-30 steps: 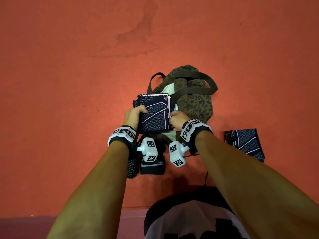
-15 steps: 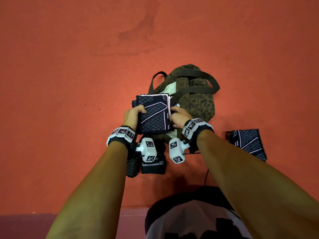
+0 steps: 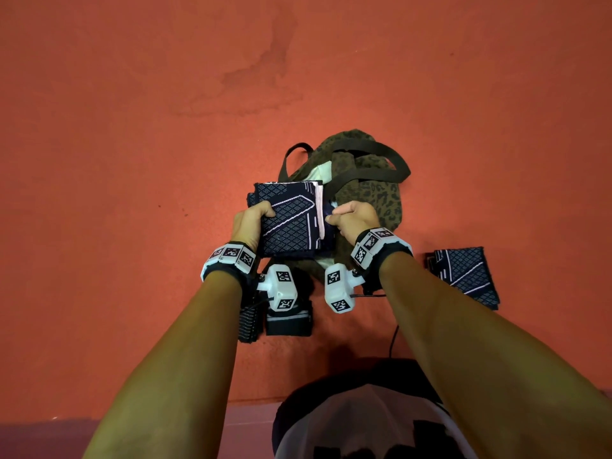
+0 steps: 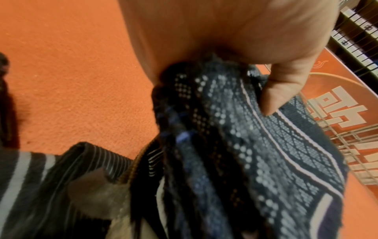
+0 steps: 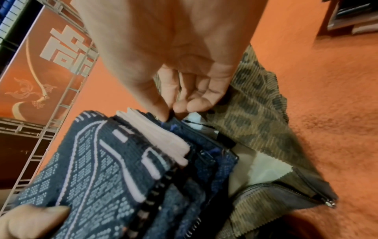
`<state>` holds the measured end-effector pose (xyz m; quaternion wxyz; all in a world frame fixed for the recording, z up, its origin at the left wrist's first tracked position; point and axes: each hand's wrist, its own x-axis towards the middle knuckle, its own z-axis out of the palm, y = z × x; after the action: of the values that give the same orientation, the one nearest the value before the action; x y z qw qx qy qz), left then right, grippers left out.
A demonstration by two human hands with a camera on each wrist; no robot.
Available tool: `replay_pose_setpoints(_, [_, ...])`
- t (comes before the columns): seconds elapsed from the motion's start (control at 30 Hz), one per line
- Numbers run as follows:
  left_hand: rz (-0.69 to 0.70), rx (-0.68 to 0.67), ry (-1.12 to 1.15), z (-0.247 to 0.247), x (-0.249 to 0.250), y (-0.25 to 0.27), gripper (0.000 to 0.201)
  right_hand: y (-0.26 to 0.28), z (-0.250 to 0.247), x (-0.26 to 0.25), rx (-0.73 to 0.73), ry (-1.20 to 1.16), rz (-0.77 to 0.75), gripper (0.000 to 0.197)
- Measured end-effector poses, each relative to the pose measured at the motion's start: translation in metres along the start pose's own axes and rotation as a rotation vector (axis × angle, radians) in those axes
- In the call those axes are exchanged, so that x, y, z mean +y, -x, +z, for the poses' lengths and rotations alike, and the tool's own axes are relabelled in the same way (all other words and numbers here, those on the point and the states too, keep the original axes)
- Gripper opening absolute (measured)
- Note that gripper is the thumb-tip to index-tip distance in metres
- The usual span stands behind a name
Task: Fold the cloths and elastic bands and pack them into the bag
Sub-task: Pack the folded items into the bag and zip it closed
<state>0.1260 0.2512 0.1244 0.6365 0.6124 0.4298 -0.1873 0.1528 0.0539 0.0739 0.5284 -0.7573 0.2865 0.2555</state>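
The head view looks steeply down from above at both forearms and the floor [image 3: 132, 160]. Each wrist view sits very close behind its own palm, looking along the fingers. All three share the cloth stack [image 3: 288, 223] [image 4: 255, 153] [image 5: 98, 174] between the hands; head and right wrist views also share the bag [image 3: 374, 197] [image 5: 261, 113].

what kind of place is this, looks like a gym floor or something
Probably an indoor hall or event space rather than a home, though that is a guess. The red carpet spreads wide and bare, and the wrist views show a large printed banner on a metal frame at the edge.
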Motion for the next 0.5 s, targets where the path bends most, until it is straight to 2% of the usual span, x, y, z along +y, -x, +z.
replay_pose_setpoints(0.17, [0.004, 0.004, 0.003, 0.001, 0.002, 0.005, 0.046, -0.002, 0.001, -0.006, -0.090, 0.042, 0.054, 0.049])
replay_pose_setpoints(0.2, [0.001, 0.003, -0.002, 0.002, 0.001, 0.006, 0.044, 0.000, 0.002, -0.009, -0.120, 0.050, 0.064, 0.046])
replay_pose_setpoints(0.3, [0.007, 0.030, -0.005, 0.001, 0.001, 0.010, 0.029, 0.005, 0.005, -0.013, -0.151, 0.061, 0.063, 0.015])
replay_pose_setpoints(0.4, [0.014, 0.061, 0.007, -0.004, -0.002, 0.010, 0.021, 0.008, 0.012, -0.010, -0.195, 0.031, 0.071, 0.035])
replay_pose_setpoints(0.5, [0.025, 0.067, 0.017, -0.009, -0.003, 0.008, 0.020, 0.009, 0.019, -0.011, -0.220, 0.015, 0.095, 0.045])
